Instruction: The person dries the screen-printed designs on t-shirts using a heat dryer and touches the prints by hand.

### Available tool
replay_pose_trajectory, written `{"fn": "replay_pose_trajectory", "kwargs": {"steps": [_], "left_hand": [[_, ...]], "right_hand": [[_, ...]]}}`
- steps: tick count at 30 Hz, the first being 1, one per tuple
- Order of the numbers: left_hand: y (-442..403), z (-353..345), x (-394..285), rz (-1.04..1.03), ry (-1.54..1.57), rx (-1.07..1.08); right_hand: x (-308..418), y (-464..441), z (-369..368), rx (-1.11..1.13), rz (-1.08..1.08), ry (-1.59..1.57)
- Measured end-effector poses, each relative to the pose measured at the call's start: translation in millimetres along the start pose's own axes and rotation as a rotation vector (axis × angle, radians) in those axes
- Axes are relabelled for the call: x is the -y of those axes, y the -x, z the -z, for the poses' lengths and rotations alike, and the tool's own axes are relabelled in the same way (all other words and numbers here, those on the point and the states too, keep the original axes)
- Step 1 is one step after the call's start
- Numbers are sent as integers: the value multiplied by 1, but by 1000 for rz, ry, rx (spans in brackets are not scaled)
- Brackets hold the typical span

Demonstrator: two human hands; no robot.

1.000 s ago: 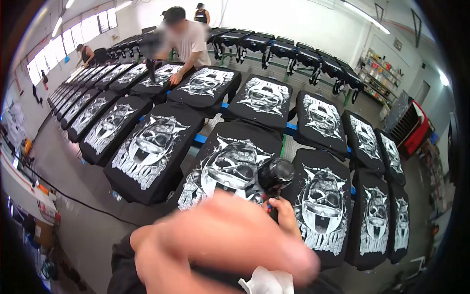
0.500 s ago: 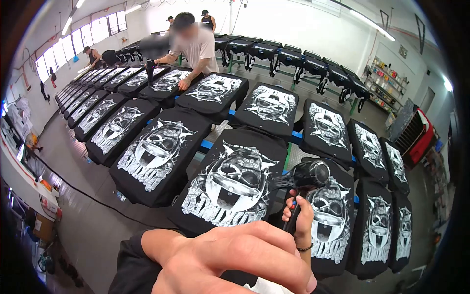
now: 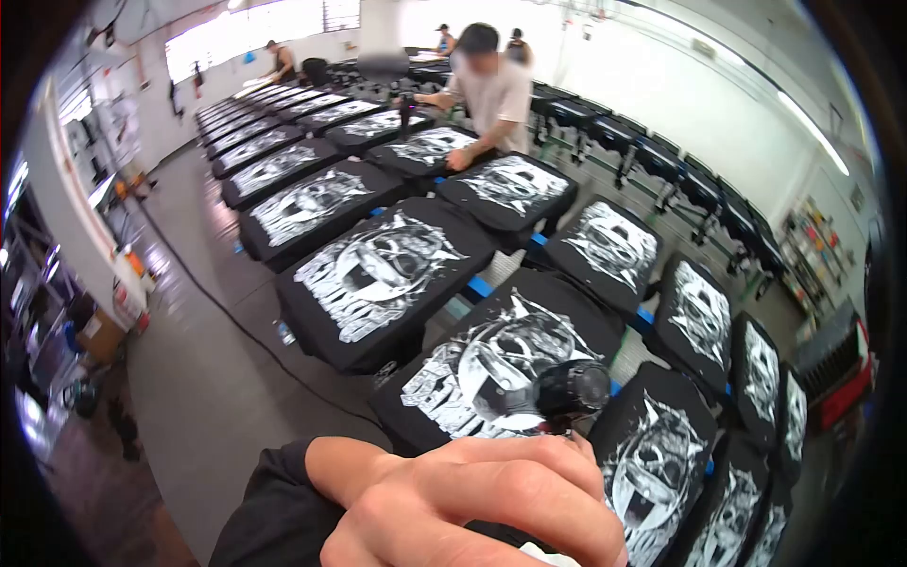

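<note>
My left hand (image 3: 472, 496) fills the lower middle, with its fingers bent and pressed together. A bit of crumpled white material (image 3: 551, 556) shows under its fingers; whether they grip it is hidden. Behind it, my right hand (image 3: 578, 442) is mostly covered, only a little of its fingers showing at the handle of a black blow dryer (image 3: 572, 389). The dryer is over the lower right part of a black shirt (image 3: 567, 293) with a white skull print. Another printed black shirt (image 3: 657, 472) lies just right of the dryer.
Rows of printed black shirts (image 3: 378, 274) stretch left and right. Across the table, a person in a light shirt (image 3: 496, 94) leans over a shirt, holding a dark dryer (image 3: 406, 111). A cable (image 3: 227, 317) crosses the floor at left. More people stand farther back.
The view has swung left, so the shirts appear farther right. The dryer sits lower in view than half a second ago, and my left hand now hides most of my right.
</note>
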State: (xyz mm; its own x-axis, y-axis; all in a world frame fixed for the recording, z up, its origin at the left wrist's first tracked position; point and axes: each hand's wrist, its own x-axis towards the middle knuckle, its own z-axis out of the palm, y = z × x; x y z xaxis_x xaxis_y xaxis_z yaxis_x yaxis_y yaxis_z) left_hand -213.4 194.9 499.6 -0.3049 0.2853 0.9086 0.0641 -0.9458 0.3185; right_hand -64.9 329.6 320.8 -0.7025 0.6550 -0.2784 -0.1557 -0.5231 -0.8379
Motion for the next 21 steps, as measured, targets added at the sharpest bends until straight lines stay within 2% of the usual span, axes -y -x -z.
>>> {"fn": "replay_pose_trajectory", "kwargs": {"steps": [5, 8, 15, 16, 18, 19, 21], "left_hand": [[-4, 6, -12, -52, -39, -66], [-13, 12, -15, -69, -24, -93], [-22, 8, -13, -73, 86, -97], [-22, 10, -13, -64, 93, -94], [-24, 15, -12, -45, 116, -15], [-24, 16, -11, -40, 126, -13], [-21, 17, -12, -31, 144, -29]], "right_hand": [[-17, -34, 27, -252, 145, -95], [-17, -39, 30, -274, 161, -103], [-20, -28, 25, 0, -37, -59], [-12, -23, 13, -9, -37, -66], [6, -13, -9, -123, -14, 121], [-20, -26, 22, -45, 24, -55], [-11, -27, 12, -147, 140, 49]]}}
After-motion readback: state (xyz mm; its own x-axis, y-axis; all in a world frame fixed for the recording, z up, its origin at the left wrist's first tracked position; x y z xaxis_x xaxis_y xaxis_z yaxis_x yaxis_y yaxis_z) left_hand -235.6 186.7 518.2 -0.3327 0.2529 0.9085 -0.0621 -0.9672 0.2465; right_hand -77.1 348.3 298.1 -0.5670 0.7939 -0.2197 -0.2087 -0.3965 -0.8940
